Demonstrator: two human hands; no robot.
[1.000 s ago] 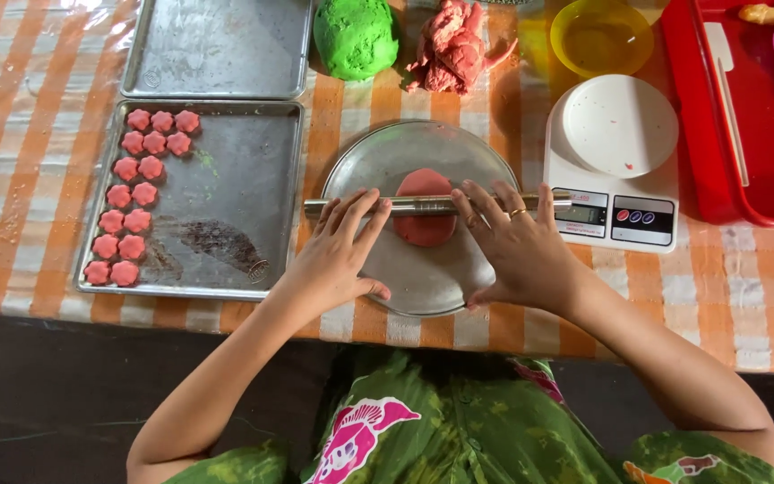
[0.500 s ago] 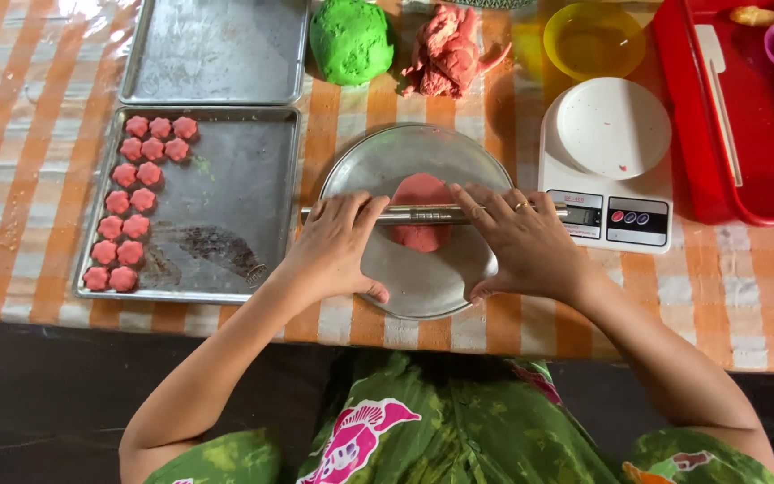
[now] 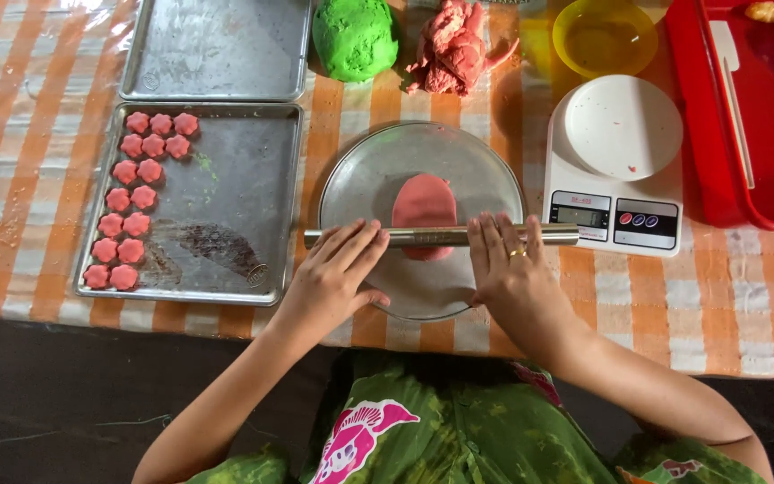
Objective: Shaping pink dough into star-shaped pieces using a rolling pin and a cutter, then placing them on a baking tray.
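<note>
**Pink dough under the rolling pin**

On the round metal plate (image 3: 360,179) at the centre of the striped tablecloth (image 3: 11,108), an oval of pink dough (image 3: 423,204) is being flattened. A steel rolling pin (image 3: 441,237) lies across the oval's near end, level from nine to three o'clock. The left hand (image 3: 331,278) is laid flat on the pin's left part, fingers spread and extended, nothing gripped. The right hand (image 3: 511,269), a ring on one finger, is pressed open-palmed on the right part in the same way.

The step in hand is judged to be the rolling out; the dough is already thinned, though still a compact oval. An even, two-handed push toward twelve o'clock is called for next, with the pin kept level so that the sheet is not thinned on one side.

At nine o'clock a baking tray (image 3: 226,206) carries rows of pink flower-shaped pieces (image 3: 136,197). At eleven a green dough ball (image 3: 355,38) rests; at twelve, a rough pink lump (image 3: 451,47). At three stands a kitchen scale (image 3: 615,170).
</note>
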